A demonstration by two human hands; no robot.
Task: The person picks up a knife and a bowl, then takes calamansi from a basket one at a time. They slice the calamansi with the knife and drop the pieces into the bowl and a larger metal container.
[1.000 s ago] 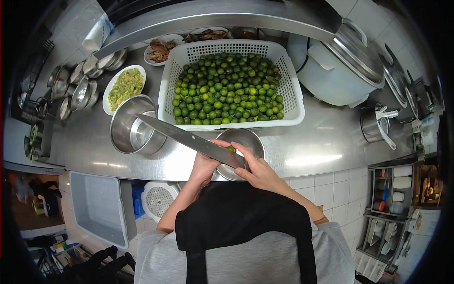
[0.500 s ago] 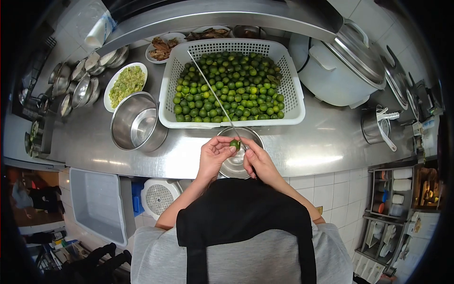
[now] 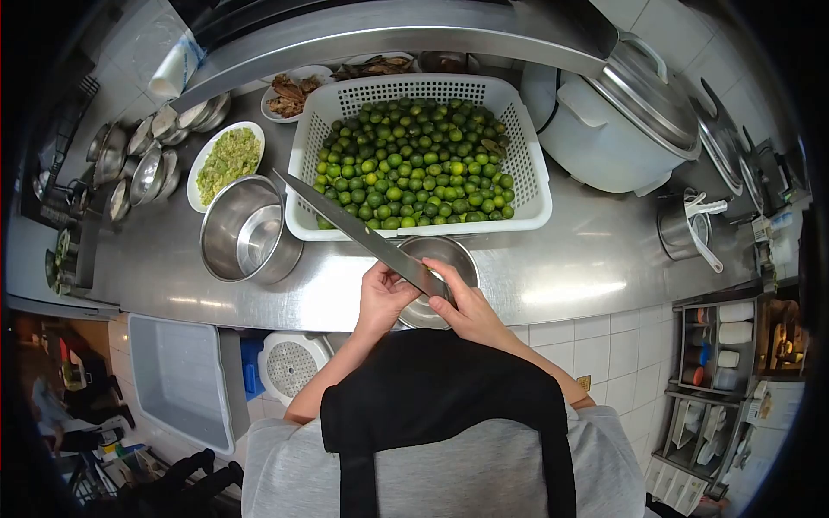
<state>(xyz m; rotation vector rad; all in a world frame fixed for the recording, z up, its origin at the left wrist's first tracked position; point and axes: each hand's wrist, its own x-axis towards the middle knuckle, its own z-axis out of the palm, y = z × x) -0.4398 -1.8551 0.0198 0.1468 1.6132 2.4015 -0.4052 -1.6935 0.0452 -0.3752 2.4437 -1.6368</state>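
My right hand grips a long knife, its broad blade turned flat and pointing up to the left. Just left of it, my left hand has its fingers closed in a pinch under the blade. The small green lime it held a moment ago is almost wholly covered by the blade. Both hands are above a round steel bowl at the counter's front edge. Beyond them stands a white perforated basket filled with small green limes. The knife's tip reaches over the basket's left rim.
A deep steel pot and an oval plate of chopped greens stand on the left. A large lidded cooker and a small pot with tongs are on the right. A steel shelf edge hangs above. Below left is a grey tub.
The knife has rolled from edge-on to flat, and its tip has swung left and nearer. The blade now covers the lime in my left hand.
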